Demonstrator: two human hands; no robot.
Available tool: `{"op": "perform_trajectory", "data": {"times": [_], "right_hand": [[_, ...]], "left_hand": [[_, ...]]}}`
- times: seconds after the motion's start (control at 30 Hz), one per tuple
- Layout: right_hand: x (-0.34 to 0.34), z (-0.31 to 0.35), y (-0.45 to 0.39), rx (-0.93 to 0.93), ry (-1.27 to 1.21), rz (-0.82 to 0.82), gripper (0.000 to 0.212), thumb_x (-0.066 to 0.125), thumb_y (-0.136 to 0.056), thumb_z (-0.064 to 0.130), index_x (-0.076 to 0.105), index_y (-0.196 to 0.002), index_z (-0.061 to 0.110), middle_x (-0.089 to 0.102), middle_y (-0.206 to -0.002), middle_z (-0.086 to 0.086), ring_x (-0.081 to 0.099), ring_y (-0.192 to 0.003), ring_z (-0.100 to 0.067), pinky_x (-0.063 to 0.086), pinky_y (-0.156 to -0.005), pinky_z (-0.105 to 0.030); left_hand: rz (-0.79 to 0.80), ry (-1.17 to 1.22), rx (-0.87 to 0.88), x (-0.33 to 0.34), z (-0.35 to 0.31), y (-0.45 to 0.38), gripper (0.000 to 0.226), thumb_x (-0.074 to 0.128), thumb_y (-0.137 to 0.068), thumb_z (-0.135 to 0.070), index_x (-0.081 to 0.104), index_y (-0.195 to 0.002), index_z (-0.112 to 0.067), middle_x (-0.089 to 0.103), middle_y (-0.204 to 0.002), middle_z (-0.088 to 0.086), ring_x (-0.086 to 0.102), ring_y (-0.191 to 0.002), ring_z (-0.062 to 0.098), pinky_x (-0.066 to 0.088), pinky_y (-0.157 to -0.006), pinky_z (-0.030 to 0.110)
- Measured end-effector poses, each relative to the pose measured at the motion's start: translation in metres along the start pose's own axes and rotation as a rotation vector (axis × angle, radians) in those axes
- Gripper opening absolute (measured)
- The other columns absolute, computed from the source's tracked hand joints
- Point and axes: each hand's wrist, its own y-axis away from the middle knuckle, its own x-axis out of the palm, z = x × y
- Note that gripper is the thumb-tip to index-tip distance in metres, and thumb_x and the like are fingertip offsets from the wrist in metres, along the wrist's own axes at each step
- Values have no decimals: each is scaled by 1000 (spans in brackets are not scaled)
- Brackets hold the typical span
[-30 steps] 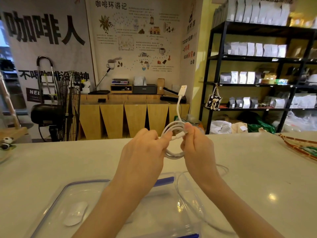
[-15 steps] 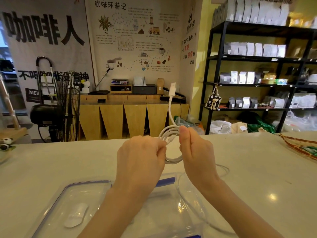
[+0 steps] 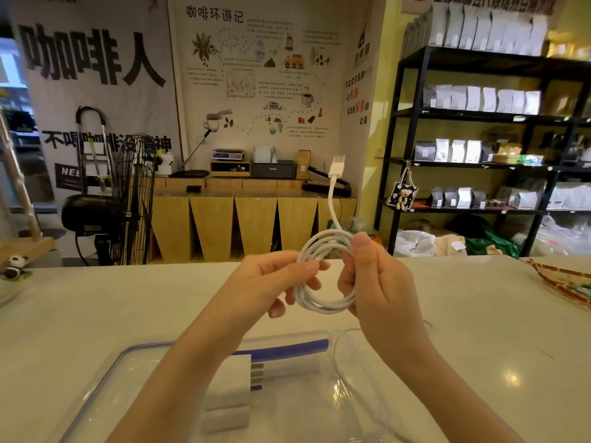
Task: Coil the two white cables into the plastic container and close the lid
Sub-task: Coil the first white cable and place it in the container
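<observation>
Both hands hold one white cable, wound into a small coil, above the white table. My left hand pinches the coil's left side between thumb and fingers. My right hand grips the right side, thumb pressed on the top strands. The cable's USB plug sticks straight up from the coil. A clear plastic container with blue trim lies below my forearms. A thin pale loop, which looks like the second cable, lies at the container's right end, partly hidden by my right forearm.
White block-shaped things lie inside the clear container. A woven basket sits at the table's right edge, a small panda toy at its left edge. Behind the table stand a fan and black shelves.
The upright plug end swung left, then back right. My left fingers spread along the coil's left side, and the coil now faces the camera more openly.
</observation>
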Motion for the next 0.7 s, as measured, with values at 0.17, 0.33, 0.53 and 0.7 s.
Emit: {"op": "perform_trajectory", "data": {"times": [0.17, 0.33, 0.53, 0.7], "right_hand": [[3, -5, 0, 89, -49, 38, 37, 30, -81, 44, 51, -62, 20, 51, -46, 8, 46, -42, -6, 35, -41, -11], [-4, -9, -8, 119, 109, 117, 46, 33, -86, 44, 64, -66, 17, 55, -47, 10, 49, -45, -3, 39, -46, -11], [-10, -6, -16, 302, -111, 97, 33, 36, -93, 31, 68, -82, 28, 71, -71, 15, 63, -71, 3, 50, -59, -10], [-19, -11, -23, 492, -455, -19, 38, 33, -95, 33, 66, -98, 17, 73, -87, -1, 65, -88, -15, 51, -78, -33]], "left_hand": [[-229, 143, 130, 15, 0, 6, 13, 60, -81, -19, 70, -72, -20, 58, -42, -6, 43, -35, 2, 34, -36, 12], [-288, -64, 205, 10, 3, 5, 16, 62, -81, -18, 68, -67, -25, 59, -40, -11, 48, -32, 2, 37, -36, 8], [-183, -65, 122, 4, 3, 2, 11, 61, -81, -17, 70, -73, -17, 61, -41, -9, 48, -31, 5, 44, -35, 15], [-272, 26, 110, 0, 4, 1, 12, 60, -82, -14, 69, -75, -14, 62, -42, -7, 50, -31, 5, 46, -35, 16]]}}
